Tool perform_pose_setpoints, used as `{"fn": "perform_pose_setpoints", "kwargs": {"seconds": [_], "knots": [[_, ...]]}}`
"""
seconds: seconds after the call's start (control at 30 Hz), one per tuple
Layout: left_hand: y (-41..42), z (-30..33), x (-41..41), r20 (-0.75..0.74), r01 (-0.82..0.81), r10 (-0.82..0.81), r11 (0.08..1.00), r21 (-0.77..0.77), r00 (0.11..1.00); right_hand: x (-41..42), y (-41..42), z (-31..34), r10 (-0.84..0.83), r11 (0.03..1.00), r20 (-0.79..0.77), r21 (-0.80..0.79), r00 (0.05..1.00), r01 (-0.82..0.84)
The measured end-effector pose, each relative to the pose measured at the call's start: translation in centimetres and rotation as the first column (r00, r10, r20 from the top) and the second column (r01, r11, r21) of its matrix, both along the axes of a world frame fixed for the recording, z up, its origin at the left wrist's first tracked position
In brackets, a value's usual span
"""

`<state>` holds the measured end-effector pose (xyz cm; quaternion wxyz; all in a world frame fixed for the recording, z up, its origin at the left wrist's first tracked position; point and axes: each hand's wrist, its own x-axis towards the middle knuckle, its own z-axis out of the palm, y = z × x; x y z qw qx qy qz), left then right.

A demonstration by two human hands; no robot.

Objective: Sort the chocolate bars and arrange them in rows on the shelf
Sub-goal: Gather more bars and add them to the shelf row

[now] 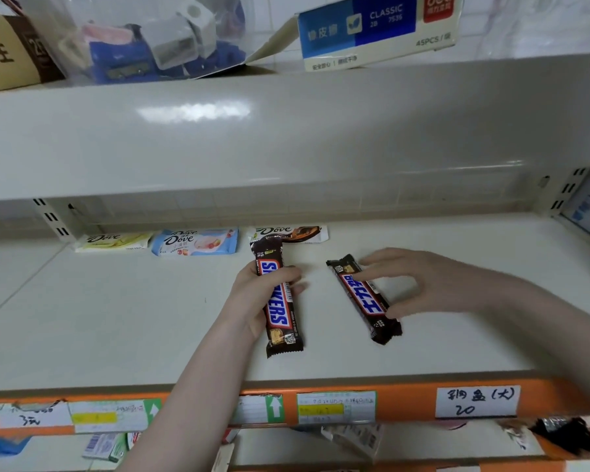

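Note:
My left hand grips a brown Snickers bar, held lengthwise just above the white shelf. My right hand pinches a second Snickers bar between thumb and fingers; this bar lies tilted on the shelf, its far end pointing back left. Along the back of the shelf runs a row of three Dove bars: a yellow-green one, a light blue one and a brown-and-white one. The top end of the left Snickers bar overlaps the brown-and-white Dove bar.
The shelf above overhangs the back row and carries a clear bag of blue items and a blue box. An orange front rail with paper price labels edges the shelf. More packets lie on the shelf below.

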<state>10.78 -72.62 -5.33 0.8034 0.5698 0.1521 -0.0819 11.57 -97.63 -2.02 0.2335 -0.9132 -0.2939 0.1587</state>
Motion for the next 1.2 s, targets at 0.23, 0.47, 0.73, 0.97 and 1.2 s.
{"fn": "perform_pose_setpoints", "kwargs": {"seconds": [0.23,0.47,0.73,0.97,1.2], "knots": [[0.1,-0.2,0.0,0.015,0.001,0.0,0.999,-0.047,1.0,5.1,1.8,0.3,0.214,0.95,-0.174,-0.194,0.961,-0.246],[0.3,-0.3,0.1,0.015,0.001,0.0,0.998,-0.056,1.0,3.2,1.2,-1.1,0.083,0.949,0.251,-0.316,0.964,0.001],[0.2,-0.1,-0.2,0.011,0.008,-0.008,0.998,-0.055,1.0,0.8,-2.3,-0.9,-0.02,0.993,0.145,-0.116,0.989,0.037],[0.3,-0.2,-0.1,0.011,0.02,-0.02,0.998,-0.062,1.0,1.6,-2.3,-1.5,-0.117,0.99,0.27,-0.046,0.956,0.134],[0.3,-0.5,0.0,0.035,0.01,-0.008,0.998,-0.062,0.999,6.8,-2.9,-1.8,-0.357,0.933,0.37,0.1,0.857,0.346]]}}
